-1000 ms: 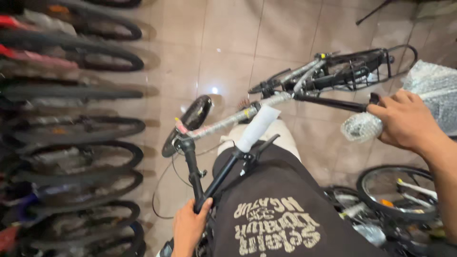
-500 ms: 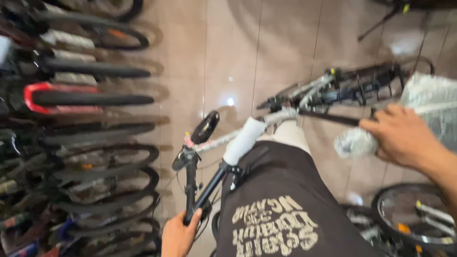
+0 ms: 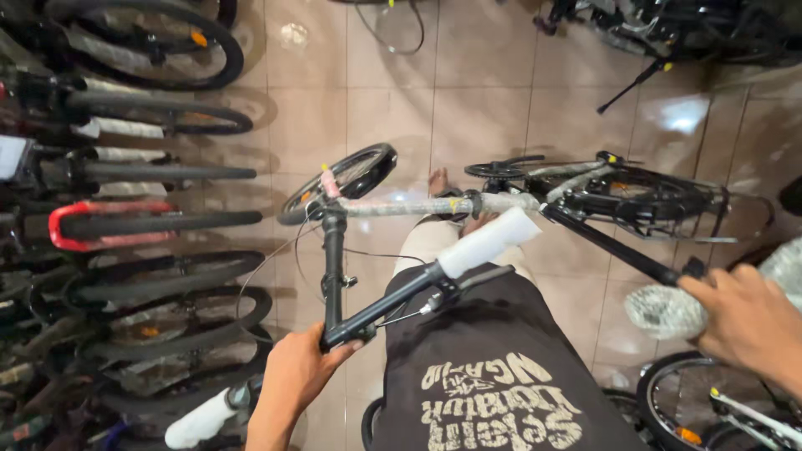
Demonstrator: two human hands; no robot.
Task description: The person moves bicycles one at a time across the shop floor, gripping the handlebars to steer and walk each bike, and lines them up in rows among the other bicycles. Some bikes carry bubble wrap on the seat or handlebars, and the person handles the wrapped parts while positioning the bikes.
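Two hands on a bicycle [image 3: 468, 205], left grip [image 3: 301, 367] clenched around handlebar [image 3: 368, 313], right grip [image 3: 743, 321] clutching wrapped saddle [image 3: 664, 309]

From my remote view, the right hand [image 3: 748, 321] is motion-blurred and its wrist runs off the right edge; its palm hides whatever it grips beside the wrapped saddle [image 3: 668, 311], so I cannot confirm contact. The left hand [image 3: 292, 376] covers the lower end of the black fork [image 3: 334, 276], and its forearm exits the bottom edge. My dark shirt [image 3: 493, 367] hides the frame's middle section. The parked bicycles [image 3: 125, 225] are cut off at the left edge. The wheel [image 3: 710, 409] at lower right is cropped.
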